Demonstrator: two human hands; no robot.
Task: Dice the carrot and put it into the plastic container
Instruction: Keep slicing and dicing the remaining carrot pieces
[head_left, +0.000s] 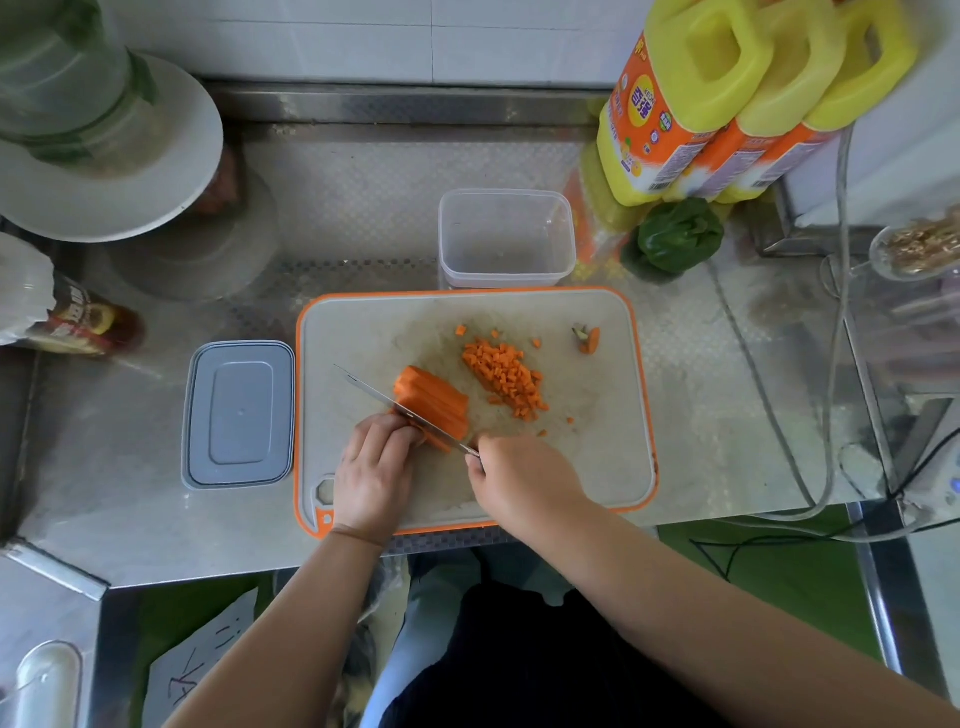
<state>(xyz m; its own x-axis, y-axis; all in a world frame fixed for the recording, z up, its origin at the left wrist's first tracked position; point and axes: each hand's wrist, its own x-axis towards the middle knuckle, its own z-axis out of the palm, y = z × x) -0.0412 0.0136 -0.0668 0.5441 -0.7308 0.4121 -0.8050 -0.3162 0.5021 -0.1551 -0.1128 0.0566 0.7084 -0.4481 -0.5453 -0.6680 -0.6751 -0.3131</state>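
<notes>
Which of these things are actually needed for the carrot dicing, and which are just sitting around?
In use: bundle of orange carrot sticks, steel knife, orange-rimmed cutting board, clear plastic container.
Idle: grey lid, green pepper, yellow bottles.

Left hand curled, knuckles forward — right hand in closed grip.

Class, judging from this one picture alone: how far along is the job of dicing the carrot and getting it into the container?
Done: a pile of diced carrot lies on the cutting board, with the trimmed end aside. In hand: the left hand steadies the carrot strips while the right hand draws the knife across them. Left: finishing these strips and filling the plastic container, still empty.
</notes>
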